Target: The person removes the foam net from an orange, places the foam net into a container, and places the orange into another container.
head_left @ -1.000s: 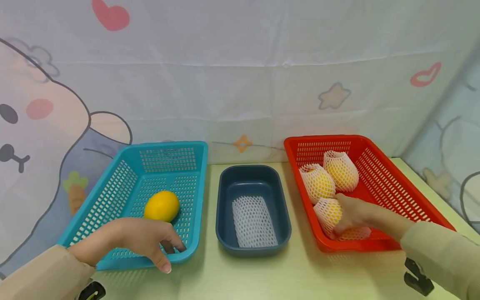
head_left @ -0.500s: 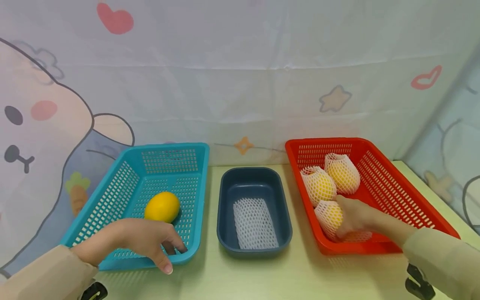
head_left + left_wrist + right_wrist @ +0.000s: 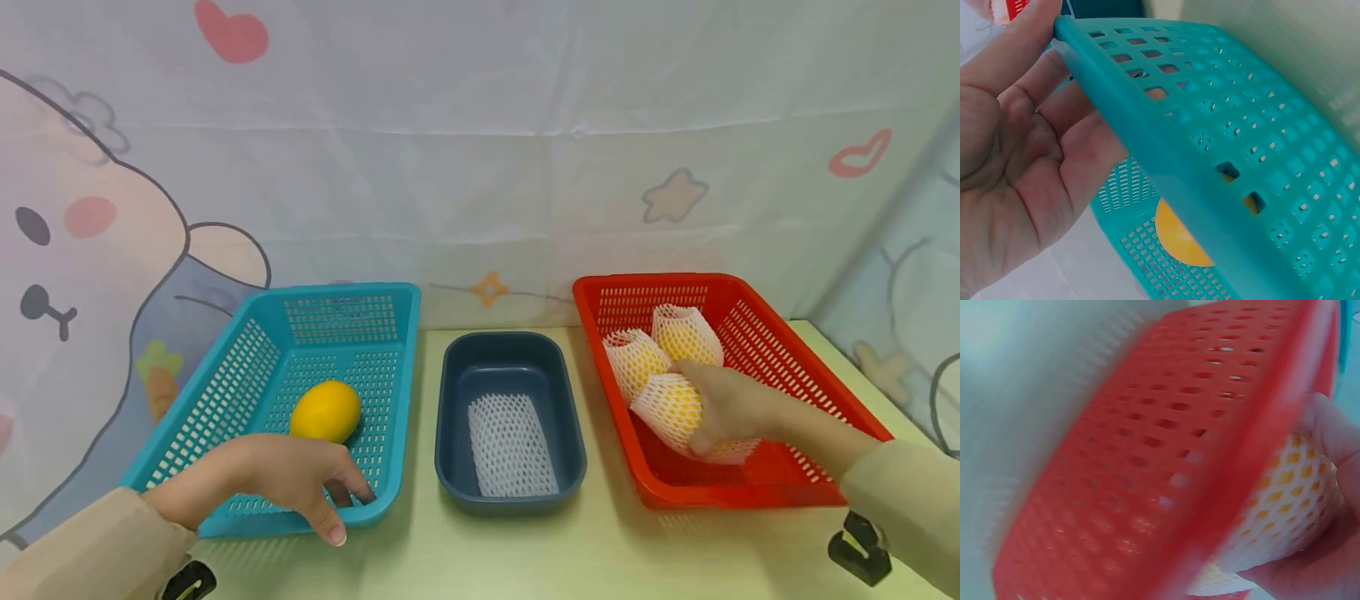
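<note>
My right hand grips a yellow fruit in a white foam net sleeve at the near left of the red basket. Its thumb and fingers wrap the netted fruit in the right wrist view, where the basket wall hides part of it. Two more netted fruits, a left one and a back one, lie beside it. My left hand rests loosely over the near rim of the turquoise basket, fingers inside, thumb outside. A bare yellow oval fruit lies in that basket, beyond the hand.
Between the baskets stands a dark blue tray with a flat white foam net sleeve in it. All three stand on a pale yellow-green table. A printed cloth hangs behind them.
My right hand has moved up and slightly back with the netted fruit, away from the basket's near corner. The left hand stays in place on the rim.
</note>
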`<state>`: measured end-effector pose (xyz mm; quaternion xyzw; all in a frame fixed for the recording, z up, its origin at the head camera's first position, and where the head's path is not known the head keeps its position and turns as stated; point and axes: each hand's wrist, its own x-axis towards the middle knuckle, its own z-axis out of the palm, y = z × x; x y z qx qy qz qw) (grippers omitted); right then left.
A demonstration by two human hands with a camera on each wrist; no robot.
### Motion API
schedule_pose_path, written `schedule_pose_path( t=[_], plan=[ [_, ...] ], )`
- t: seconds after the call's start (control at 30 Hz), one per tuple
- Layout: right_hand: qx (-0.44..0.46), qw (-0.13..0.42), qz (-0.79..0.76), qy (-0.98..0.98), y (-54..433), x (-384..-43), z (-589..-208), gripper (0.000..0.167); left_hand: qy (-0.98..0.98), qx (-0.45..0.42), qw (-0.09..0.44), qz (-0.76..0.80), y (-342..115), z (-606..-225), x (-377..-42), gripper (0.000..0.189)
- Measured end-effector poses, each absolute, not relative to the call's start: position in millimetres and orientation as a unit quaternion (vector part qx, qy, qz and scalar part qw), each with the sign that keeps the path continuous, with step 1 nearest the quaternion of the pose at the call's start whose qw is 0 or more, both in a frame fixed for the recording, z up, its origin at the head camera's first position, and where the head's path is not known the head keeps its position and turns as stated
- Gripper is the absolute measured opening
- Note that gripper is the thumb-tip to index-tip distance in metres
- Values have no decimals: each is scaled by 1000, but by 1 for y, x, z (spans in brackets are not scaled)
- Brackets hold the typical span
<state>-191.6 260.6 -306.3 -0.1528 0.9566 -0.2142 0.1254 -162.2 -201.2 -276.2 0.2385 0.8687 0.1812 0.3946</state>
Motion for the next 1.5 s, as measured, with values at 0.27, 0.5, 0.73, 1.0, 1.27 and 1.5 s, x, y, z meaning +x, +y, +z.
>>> schedule_pose_path(
  t=[0.27,0.5,0.73,1.0,1.27,1.5],
  plan=[
    [-174,93,-186,963,250,-195,-277,93,868,241,395,181,-201,-276,-162,43],
    [-183,57,-181,965,237,-193,-255,89,866,250,394,177,-202,-277,-162,43],
    [-224,19,-185,957,220,-185,-241,77,867,246,395,180,-202,-276,-163,43],
    [-290,-21,-148,945,204,-179,-236,76,862,248,402,182,-200,-276,-165,41],
    [-300,-26,-142,943,188,-172,-231,79,866,256,394,171,-200,-276,-165,41],
    [-350,-34,-150,924,177,-168,-229,76,867,262,393,156,-199,-275,-164,41]
  ],
)
